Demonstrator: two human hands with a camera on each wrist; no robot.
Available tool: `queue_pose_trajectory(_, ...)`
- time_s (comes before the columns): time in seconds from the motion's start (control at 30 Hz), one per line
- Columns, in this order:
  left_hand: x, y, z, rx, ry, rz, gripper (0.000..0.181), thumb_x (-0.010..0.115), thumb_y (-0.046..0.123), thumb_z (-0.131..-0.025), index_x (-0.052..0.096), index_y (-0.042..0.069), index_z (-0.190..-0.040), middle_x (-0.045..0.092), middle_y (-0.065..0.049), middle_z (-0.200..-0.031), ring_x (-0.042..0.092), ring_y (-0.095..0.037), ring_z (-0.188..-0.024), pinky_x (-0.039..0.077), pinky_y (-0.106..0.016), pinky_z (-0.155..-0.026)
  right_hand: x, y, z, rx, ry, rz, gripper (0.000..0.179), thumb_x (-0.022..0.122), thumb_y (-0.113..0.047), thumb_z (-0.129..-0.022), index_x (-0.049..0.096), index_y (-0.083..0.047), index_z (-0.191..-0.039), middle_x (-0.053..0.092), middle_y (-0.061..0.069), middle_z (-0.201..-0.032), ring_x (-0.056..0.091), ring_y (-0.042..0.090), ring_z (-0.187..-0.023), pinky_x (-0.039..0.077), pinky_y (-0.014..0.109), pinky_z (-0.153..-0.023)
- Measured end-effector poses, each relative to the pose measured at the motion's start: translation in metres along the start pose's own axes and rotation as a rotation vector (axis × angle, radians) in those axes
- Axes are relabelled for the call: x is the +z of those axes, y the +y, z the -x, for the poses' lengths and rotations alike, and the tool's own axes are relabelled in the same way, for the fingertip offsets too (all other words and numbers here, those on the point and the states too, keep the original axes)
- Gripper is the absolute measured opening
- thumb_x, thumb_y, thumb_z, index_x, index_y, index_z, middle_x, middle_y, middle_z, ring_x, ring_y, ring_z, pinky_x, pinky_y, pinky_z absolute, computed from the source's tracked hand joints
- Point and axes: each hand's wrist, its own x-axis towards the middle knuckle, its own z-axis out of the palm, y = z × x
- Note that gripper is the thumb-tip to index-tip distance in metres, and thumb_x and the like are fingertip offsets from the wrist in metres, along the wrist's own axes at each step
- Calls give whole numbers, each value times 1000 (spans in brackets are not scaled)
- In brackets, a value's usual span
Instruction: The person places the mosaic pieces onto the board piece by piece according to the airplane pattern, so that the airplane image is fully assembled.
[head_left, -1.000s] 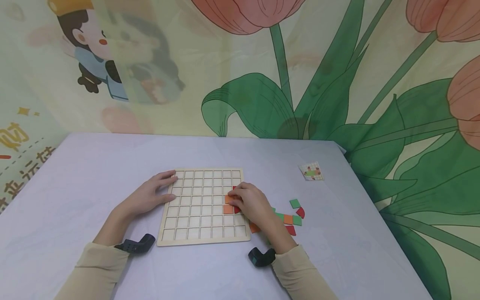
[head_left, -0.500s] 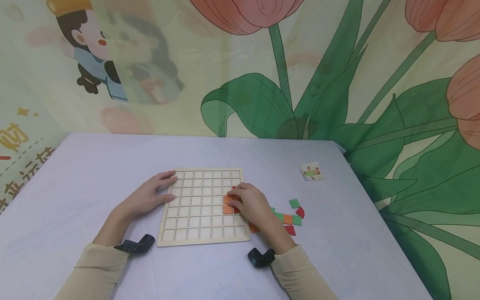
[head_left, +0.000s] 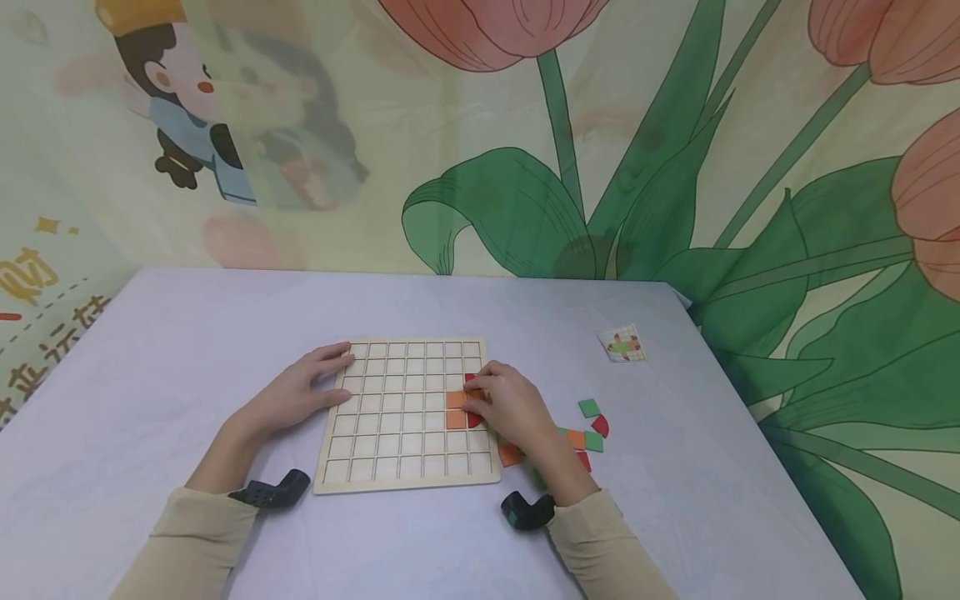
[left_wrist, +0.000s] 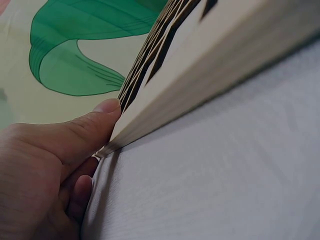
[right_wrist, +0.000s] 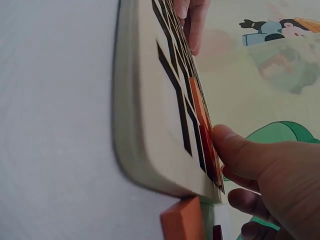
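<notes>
In the head view a pale wooden grid board (head_left: 390, 402) lies flat on the table. My left hand (head_left: 306, 383) rests at its left edge, with the thumb on the rim in the left wrist view. My right hand (head_left: 512, 404) is over the right columns, its thumb and index finger at the two sides of an orange square tile (head_left: 474, 396), partly hidden by them. Two more orange tiles (head_left: 456, 409) lie in the column to the left. A red tile (head_left: 470, 379) is above the fingertips and another red piece (head_left: 474, 421) below them, both partly covered.
Loose green, orange and red tiles (head_left: 594, 442) lie right of the board, some under the right forearm. A small printed card (head_left: 624, 343) with a grid picture is farther back on the right. A patterned backdrop (head_left: 502, 200) stands behind the white-covered table (head_left: 225, 333).
My right hand has shifted slightly right, uncovering more of the orange and red tiles. My left hand and the board have stayed in place.
</notes>
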Motion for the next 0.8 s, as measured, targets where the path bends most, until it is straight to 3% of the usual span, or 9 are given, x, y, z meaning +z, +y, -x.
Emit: queue_pose_trajectory(0.8,-1,2,1,21,5,7,68,67,31,-87,41,1,-142,25,-14,-156,15,-42,-144,16,-61,-114,2,-2,1,-24,-4,25,25,72,-32,-84,74,-19,-105,60,-8,-100,55,10,-90,51,23,-75)
